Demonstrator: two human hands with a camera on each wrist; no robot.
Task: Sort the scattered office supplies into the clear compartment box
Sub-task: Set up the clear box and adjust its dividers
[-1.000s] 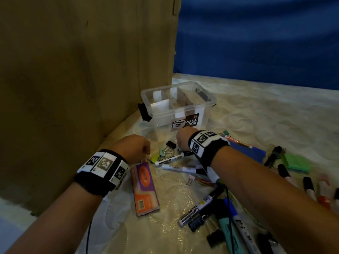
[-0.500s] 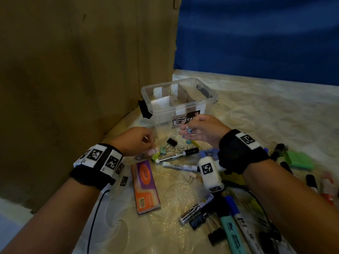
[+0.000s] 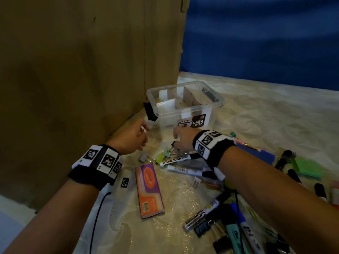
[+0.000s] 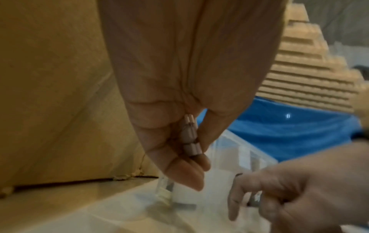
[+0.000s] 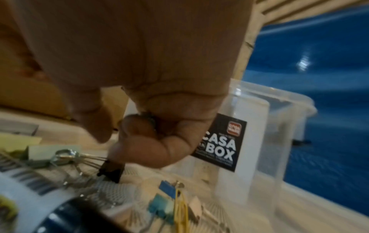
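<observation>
The clear compartment box stands open against the cardboard wall, also in the right wrist view. My left hand hovers just left of the box front and pinches a pale pink binder clip between thumb and fingers. My right hand is lowered in front of the box onto a pile of clips. Its thumb and forefinger close on the wire handles of a black binder clip. Its other fingers are curled over something small that I cannot make out.
A brown cardboard wall blocks the left. An orange and purple pack, white markers, green and grey binder clips, a blue pad, a green sticky pad and several more markers lie scattered on the cream cloth.
My right hand rose toward the box front, then dropped back onto the clip pile. My left hand lifted from the cloth toward the box's left corner with the pink clip.
</observation>
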